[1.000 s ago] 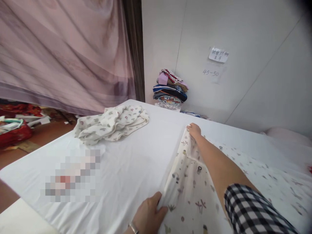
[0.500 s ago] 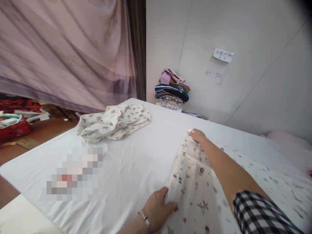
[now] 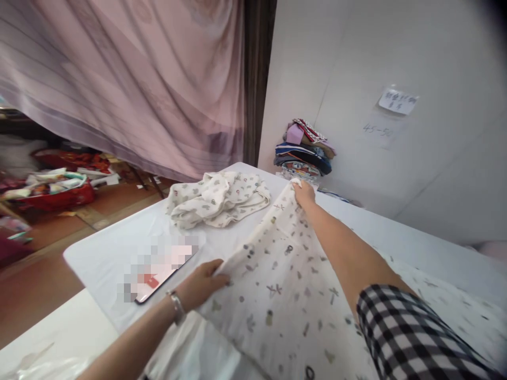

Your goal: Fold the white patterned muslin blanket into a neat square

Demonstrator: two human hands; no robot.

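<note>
A thin white cloth (image 3: pixel 285 285) printed with small grey, brown and reddish figures is spread over the table towards me. My right hand (image 3: pixel 304 194) pinches its far corner and holds it up a little off the table. On the near left, my left hand (image 3: pixel 204 285) grips the cloth's left edge between thumb and fingers, and the edge runs taut between both hands. Beyond my left hand lies a crumpled white cloth (image 3: pixel 217 198) with grey and red prints, touched by neither hand.
A flat, phone-like thing (image 3: pixel 182 257), partly blurred out, lies on the white table (image 3: pixel 99 253) at left. Folded clothes (image 3: pixel 303 153) are stacked by the wall under paper notes (image 3: pixel 397 101). A pink curtain (image 3: pixel 178 79) hangs at left above a red basket (image 3: pixel 59 196) on the floor.
Both hands have moved left and away from me, drawing the printed cloth with them. It now lies wider and nearer the crumpled cloth. The view has shifted a little left.
</note>
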